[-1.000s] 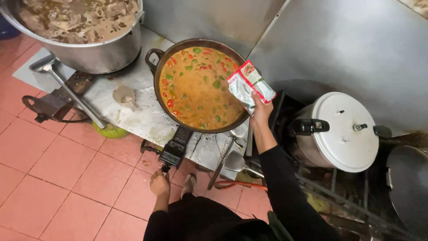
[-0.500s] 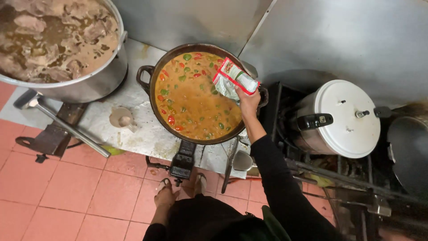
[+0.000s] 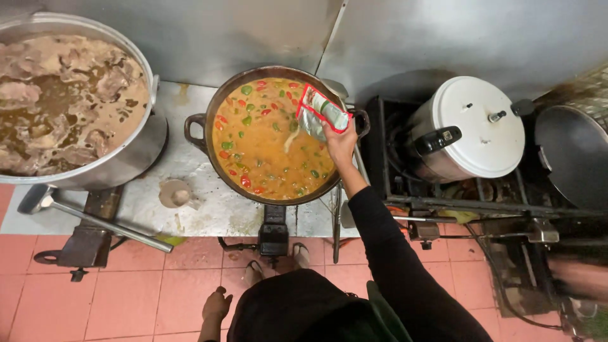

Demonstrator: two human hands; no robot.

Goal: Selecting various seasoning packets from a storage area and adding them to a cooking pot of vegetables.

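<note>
Packet (image 3: pixel 322 113), silver with red edge, tilted mouth-down over wok (image 3: pixel 209 136), pale stream falling into orange curry (image 3: pixel 266 152) with green and red pepper pieces. Right hand (image 3: pixel 340 144) fingers clamped round packet's lower end, arm stretched out over wok rim. Left hand (image 3: pixel 216 305) hangs low by side, fingers loosely curled, holding nothing. Step judged: emptying packet into curry, mid-pour. Next move likely calls for steeper tilt or shake, keeping mouth over wok. Around: big stockpot (image 3: pixel 136 152) left, pressure cooker (image 3: pixel 472 126) right, ladle (image 3: pixel 95 218) on steel counter (image 3: pixel 209 209).
</note>
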